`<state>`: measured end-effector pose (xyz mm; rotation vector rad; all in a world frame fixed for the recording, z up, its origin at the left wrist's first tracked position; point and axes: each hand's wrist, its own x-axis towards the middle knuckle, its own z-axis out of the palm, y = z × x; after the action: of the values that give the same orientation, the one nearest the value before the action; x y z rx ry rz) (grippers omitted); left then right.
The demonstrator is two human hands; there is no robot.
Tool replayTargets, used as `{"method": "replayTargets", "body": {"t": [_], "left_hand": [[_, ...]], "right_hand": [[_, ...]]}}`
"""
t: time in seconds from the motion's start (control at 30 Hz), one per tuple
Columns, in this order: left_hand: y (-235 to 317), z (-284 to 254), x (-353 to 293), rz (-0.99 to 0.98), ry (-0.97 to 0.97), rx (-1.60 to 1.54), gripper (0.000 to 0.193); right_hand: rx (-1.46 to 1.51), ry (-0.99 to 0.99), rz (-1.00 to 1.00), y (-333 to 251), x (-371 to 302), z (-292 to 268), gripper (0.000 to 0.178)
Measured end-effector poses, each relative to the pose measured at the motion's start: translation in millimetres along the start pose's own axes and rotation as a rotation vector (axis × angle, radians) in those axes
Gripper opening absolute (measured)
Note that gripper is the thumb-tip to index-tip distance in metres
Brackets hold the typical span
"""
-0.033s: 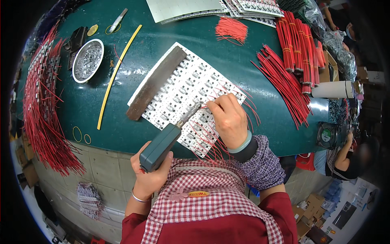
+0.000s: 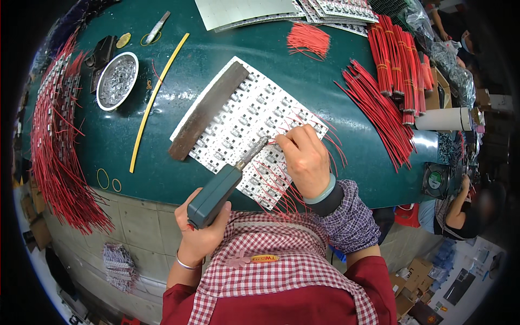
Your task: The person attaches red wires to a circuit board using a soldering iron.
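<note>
My left hand (image 2: 203,227) is wrapped around the dark green body of a soldering gun (image 2: 215,195). Its metal tip reaches up and right onto a white circuit board panel (image 2: 225,132) covered with rows of small components. Close to that tip, my right hand (image 2: 306,160) is closed in a pinch on a thin red wire (image 2: 273,143), whose end meets the board by the tip. More red wires (image 2: 279,187) stick out from the panel's lower right rows. A dark flat bar (image 2: 208,111) lies along the panel's left side.
Left on the green table (image 2: 179,100) are a white bowl of metallic bits (image 2: 117,81), a yellow strip (image 2: 157,105) and a hanging bundle of wired parts (image 2: 59,146). Red wire bundles (image 2: 379,116) lie right; stacked panels (image 2: 244,12) sit at the back. Another person (image 2: 460,211) sits far right.
</note>
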<state>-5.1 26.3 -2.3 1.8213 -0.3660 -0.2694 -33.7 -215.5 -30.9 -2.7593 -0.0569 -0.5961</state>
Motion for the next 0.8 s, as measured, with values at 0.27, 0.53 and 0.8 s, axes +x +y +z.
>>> {"method": "replayTargets", "body": {"t": [0.27,0.53,0.8], "left_hand": [[-5.7,-1.7,0.3,0.096,-0.03,0.069,0.013],[-9.2,-3.6,-12.6,-0.039,0.108,-0.047,0.02],[-6.3,-2.0,-10.7,-0.091,0.12,-0.111,0.022]], "right_hand": [[-0.037,-0.023,-0.023,-1.9,3.7,-3.5,0.021],[-0.05,-0.007,-0.024,-3.4,5.1,-4.8,0.018],[-0.01,0.008,0.002,-6.2,-0.7,-4.5,0.022]]}}
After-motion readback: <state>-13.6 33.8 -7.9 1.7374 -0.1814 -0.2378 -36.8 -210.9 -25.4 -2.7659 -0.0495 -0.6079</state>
